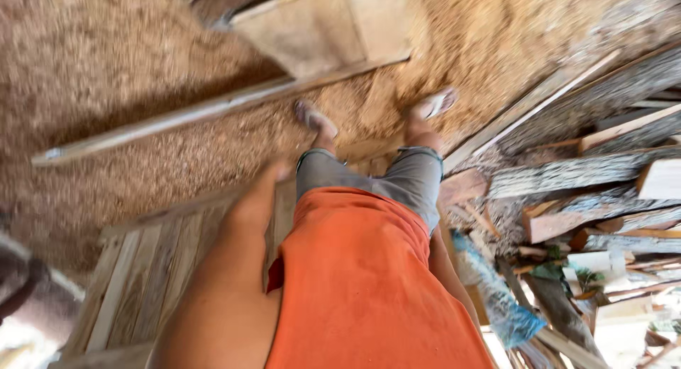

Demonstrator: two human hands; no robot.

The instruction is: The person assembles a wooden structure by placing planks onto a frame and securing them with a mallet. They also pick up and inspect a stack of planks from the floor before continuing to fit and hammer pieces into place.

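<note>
Beside the wooden pallet (135, 284) on the sawdust-covered floor (106, 64), a person's left hand (259, 195) hangs empty — fingers too blurred to tell — the right hand hidden behind an orange shirt (362, 284).

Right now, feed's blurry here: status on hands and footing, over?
Left hand empty, hanging by wooden pallet. Right hand hidden behind orange shirt. Long plank lies across sawdust floor ahead.

Orange shirt (362, 284), grey knee-length shorts (397, 181), pale sandals (316, 119) on both ft; arms bare.
</note>
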